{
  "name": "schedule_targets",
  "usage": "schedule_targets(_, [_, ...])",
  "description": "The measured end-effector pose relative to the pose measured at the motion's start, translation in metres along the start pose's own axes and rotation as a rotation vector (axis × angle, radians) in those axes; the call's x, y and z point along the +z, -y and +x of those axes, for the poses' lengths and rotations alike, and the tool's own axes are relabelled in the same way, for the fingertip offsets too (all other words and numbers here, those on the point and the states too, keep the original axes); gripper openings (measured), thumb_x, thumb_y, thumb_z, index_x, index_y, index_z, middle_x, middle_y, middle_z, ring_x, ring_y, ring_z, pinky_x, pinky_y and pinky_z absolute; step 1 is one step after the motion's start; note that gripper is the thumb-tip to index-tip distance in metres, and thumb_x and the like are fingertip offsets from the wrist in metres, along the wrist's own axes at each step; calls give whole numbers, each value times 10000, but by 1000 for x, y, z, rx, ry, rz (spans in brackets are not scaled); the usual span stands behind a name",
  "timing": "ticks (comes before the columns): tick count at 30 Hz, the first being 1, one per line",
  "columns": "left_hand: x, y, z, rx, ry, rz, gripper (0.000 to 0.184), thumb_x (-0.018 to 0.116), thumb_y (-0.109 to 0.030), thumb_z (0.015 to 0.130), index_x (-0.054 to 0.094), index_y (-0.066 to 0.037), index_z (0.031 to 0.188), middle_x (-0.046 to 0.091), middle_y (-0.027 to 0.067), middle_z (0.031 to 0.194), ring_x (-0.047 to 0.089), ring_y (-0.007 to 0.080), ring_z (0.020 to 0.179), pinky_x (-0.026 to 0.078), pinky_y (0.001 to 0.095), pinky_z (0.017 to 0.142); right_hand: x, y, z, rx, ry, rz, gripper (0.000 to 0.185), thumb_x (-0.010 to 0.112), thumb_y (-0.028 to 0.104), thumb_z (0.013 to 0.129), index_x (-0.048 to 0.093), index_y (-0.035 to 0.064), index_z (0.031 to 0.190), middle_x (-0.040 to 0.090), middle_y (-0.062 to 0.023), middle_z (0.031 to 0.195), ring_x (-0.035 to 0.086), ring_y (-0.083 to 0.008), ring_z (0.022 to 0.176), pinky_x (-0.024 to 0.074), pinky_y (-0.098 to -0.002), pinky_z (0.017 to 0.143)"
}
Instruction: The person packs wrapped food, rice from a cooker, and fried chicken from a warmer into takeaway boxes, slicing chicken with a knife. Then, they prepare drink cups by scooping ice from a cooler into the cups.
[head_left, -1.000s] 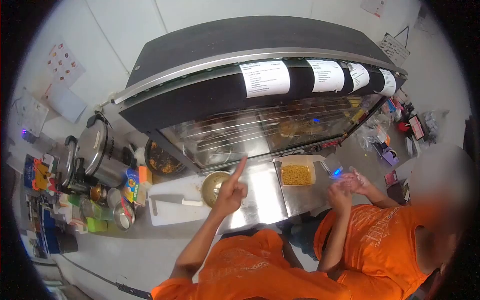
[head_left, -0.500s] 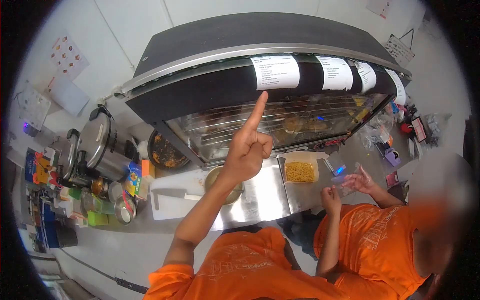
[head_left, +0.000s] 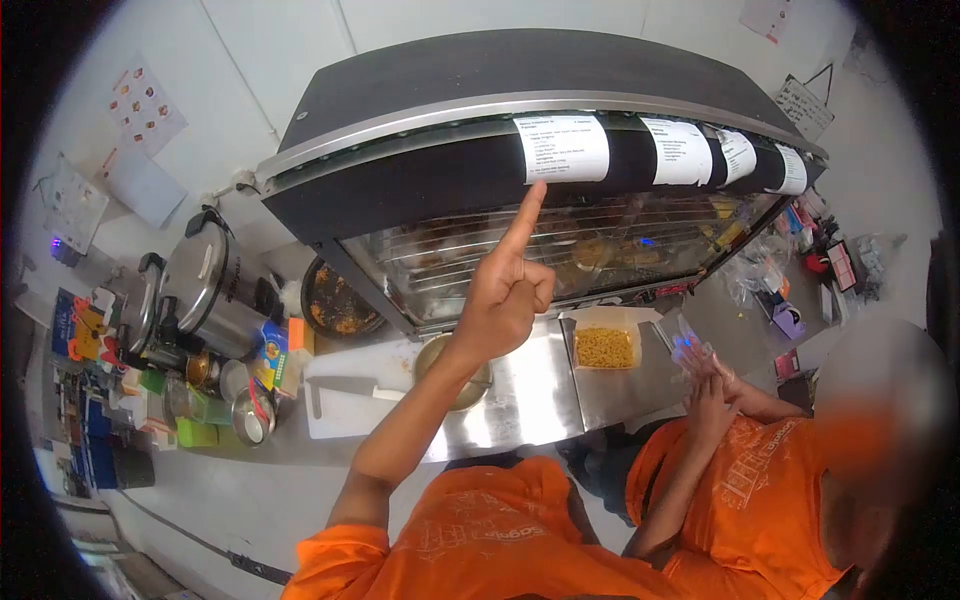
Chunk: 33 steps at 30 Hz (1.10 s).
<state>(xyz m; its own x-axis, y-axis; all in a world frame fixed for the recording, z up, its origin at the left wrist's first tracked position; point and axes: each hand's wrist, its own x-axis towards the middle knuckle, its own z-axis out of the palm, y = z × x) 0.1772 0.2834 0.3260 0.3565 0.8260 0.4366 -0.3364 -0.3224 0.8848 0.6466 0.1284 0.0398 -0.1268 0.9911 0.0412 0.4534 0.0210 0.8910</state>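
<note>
My left hand (head_left: 510, 300) is raised in front of a glass-fronted food display case (head_left: 440, 225). Its index finger points up at the lower edge of a printed paper slip (head_left: 565, 150) on the case's dark upper band; whether the fingertip touches it I cannot tell. The other fingers are curled, and no object shows in them. Beneath my forearm a metal bowl (head_left: 472, 392) is partly hidden, near a knife (head_left: 385, 393) on a white cutting board (head_left: 335, 410). My right hand is out of view.
On the right a co-worker in orange has both hands (head_left: 715, 390) together, with clear plastic on one. An open box of yellow noodles (head_left: 605, 348) sits on the steel counter (head_left: 525, 410). Pressure cookers (head_left: 215, 285) and a dark pan (head_left: 335, 300) stand left.
The co-worker's hands have come together, and the plastic is now drawn over one. My left hand keeps pointing at the same slip. The view has shifted slightly.
</note>
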Motion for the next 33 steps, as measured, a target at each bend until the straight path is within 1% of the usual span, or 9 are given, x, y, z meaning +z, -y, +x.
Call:
schedule_targets(4, [0, -1, 1, -10, 1, -15, 934, 354, 55, 709, 38, -34, 1583, 333, -64, 507, 270, 38, 445, 213, 220, 460, -2, 10, 11, 52, 51, 164, 545, 479, 421, 981, 523, 0, 1326, 600, -123, 1243, 531, -254, 1181, 408, -379, 1008])
schedule_targets(7, [1, -3, 2, -18, -2, -11, 930, 360, 52, 715, 44, -38, 1584, 327, -65, 506, 267, 38, 444, 209, 221, 461, 13, 28, 20, 28, 58, -300, 492, 451, 377, 1006, 534, -11, 1296, 613, -137, 1239, 561, -272, 1159, 416, -389, 1002])
schedule_targets(11, [0, -3, 3, -8, 7, 7, 917, 363, 50, 722, 53, -30, 1582, 320, -68, 506, 265, 37, 441, 211, 220, 459, 24, 34, 24, 1, 218, -950, 217, 427, 221, 1034, 556, 65, 1111, 599, -125, 1115, 585, -290, 1031, 478, -408, 852])
schedule_targets(13, [0, -4, 3, 7, 16, 6, 908, 363, 50, 729, 53, -21, 1579, 330, -68, 511, 271, 36, 443, 219, 216, 460, 37, 39, 19, 51, 228, -803, 206, 407, 223, 1046, 553, 99, 1123, 584, -119, 1142, 594, -287, 1024, 491, -400, 831])
schedule_targets(17, [2, -12, 5, 107, -21, 36, 859, 363, 62, 746, 117, 3, 1567, 401, -55, 555, 327, 34, 482, 265, 202, 489, -17, 6, 21, 246, 91, 282, 350, 364, 334, 1060, 522, 133, 1299, 549, -121, 1310, 594, -267, 1107, 482, -366, 883])
schedule_targets(24, [-19, -50, 36, 414, -180, 477, 634, 429, 134, 755, 495, -6, 1370, 595, 7, 744, 458, 37, 601, 357, 175, 544, -54, 8, 53, 368, 128, 717, 359, 365, 269, 1055, 465, 62, 1330, 547, -193, 1280, 546, -290, 1167, 466, -379, 905])
schedule_targets(26, [-19, -63, 46, 439, -267, 615, 575, 482, 139, 714, 626, -49, 1238, 678, 27, 891, 471, 40, 600, 363, 177, 519, -65, 3, 53, 478, 169, 996, 364, 365, 251, 1053, 449, 41, 1339, 546, -213, 1271, 532, -297, 1184, 462, -383, 911])
schedule_targets(30, [-27, -74, 57, 435, -241, 857, 550, 491, 106, 674, 677, -85, 1154, 699, 66, 935, 521, 103, 568, 422, 225, 541, -76, -10, 40, 819, 327, 1459, 377, 366, 214, 1050, 417, 0, 1357, 545, -254, 1254, 505, -310, 1218, 453, -391, 923])
schedule_targets(33, [-29, -75, 60, 394, -204, 939, 536, 497, 73, 662, 692, -91, 1133, 702, 82, 997, 553, 131, 576, 447, 248, 552, -9, 31, 33, 248, 211, 162, 271, 414, 72, 963, 512, -76, 1168, 536, -249, 1101, 555, -328, 1080, 469, -373, 898])
